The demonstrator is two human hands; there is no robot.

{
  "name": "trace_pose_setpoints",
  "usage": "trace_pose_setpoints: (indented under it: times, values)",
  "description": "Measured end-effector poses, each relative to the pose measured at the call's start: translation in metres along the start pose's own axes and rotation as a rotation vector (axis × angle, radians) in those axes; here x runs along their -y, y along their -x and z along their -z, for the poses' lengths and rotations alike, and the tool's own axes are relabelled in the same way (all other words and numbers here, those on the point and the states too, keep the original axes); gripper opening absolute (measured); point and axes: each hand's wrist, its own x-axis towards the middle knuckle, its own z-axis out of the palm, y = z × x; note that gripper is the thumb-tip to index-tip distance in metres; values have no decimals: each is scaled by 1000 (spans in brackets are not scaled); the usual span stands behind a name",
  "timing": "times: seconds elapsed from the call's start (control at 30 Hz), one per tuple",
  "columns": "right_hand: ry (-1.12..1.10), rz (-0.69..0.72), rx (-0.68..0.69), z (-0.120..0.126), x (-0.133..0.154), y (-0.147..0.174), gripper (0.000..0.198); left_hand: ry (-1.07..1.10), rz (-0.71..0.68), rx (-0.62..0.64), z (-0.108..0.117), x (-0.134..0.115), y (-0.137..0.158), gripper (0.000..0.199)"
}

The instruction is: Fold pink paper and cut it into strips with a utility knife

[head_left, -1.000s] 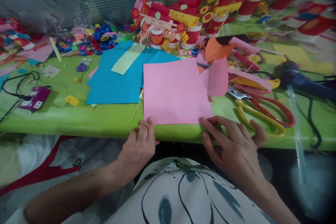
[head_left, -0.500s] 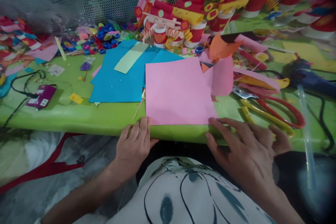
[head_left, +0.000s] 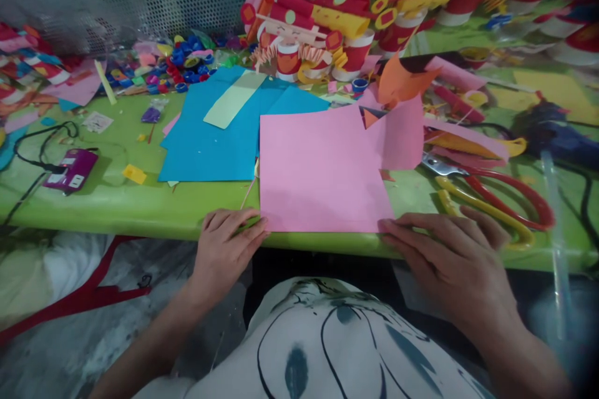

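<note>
Currently, pink paper (head_left: 322, 168): on green table (head_left: 103, 213), btw both hands, near edge close to table's front edge; its far side overlaps blue paper (head_left: 210, 153).
Left hand (head_left: 225, 243): thumb + fingertips closed at near L corner of pink paper; I read it as a pinch.
Right hand (head_left: 456, 252): fingertips tog. on near R corner, same kind of pinch, little finger out toward scissors (head_left: 442, 165).
Scissors detail: red + yellow handles, lying R of pink paper, just beyond right hand; blade tips hidden from me under paper bits.
Blue paper stack: L of pink paper, w/ pale green strip (head_left: 234, 100) lying slantwise on top.
Curled pink piece (head_left: 405, 137): at pink paper's R side; can't tell if attached. Orange paper (head_left: 405, 81) just behind.
Table L side: purple box (head_left: 71, 171) w/ black cable, yellow scrap (head_left: 135, 174) near it, purple packet (head_left: 151, 114) farther back.
Table back: pile of small plastic caps (head_left: 182, 68), mostly blue; paper-and-cup figures (head_left: 289, 61) R of it.
Far R: dark blue tool (head_left: 555, 131), blurry on my feed; clear stick (head_left: 556, 262) reaches past table edge.
</note>
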Motion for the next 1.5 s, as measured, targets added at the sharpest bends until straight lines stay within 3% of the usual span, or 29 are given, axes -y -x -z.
trace_pose_setpoints:
  times: [0.13,0.23,0.53,0.67,0.97,1.2,1.5]
  values:
    - [70,73,-14,2,-2,-2,22,23,-42,-38,-1,3,-2,18]
    - [85,75,-29,0,-3,-2,26,87,28,-16,-1,5,-4,12]
    - [113,-59,-10,-13,-2,-8,2,223,305,101,5,1,-11,16]
    - [113,-156,68,-14,2,-12,18,232,389,125,5,-3,-14,18]
    - [89,-162,162,-10,1,-21,29,234,424,146,6,-8,-18,18]
    - [112,-122,134,-10,0,-22,30,242,433,179,6,-10,-20,19]
    - [114,-301,146,-8,0,-21,48,233,427,199,7,-12,-20,23]
